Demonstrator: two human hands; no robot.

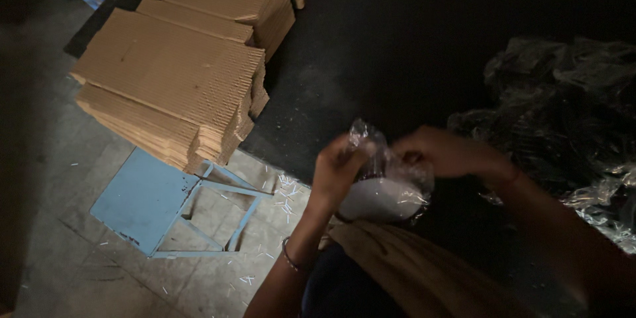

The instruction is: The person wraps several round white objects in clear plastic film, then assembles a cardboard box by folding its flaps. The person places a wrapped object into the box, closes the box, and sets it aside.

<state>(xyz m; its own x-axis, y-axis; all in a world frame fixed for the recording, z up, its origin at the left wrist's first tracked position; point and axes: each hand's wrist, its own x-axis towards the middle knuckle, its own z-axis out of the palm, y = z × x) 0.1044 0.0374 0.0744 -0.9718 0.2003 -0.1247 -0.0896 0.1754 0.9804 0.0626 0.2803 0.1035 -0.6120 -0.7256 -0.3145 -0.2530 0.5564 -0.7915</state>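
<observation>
Both my hands hold a small clear plastic bag with something white in its lower part and a dark item near its top. My left hand grips the bag's left side, fingers closed around the crinkled plastic. At the bag's upper right edge, my right hand pinches the plastic. The bag hangs just above my lap, over a tan cloth. A thin bangle circles my left wrist.
Stacks of flattened brown cardboard lie at the upper left on a dark surface. A pale blue metal stool lies tipped on the concrete floor. A heap of dark items in clear plastic wrappers fills the right side.
</observation>
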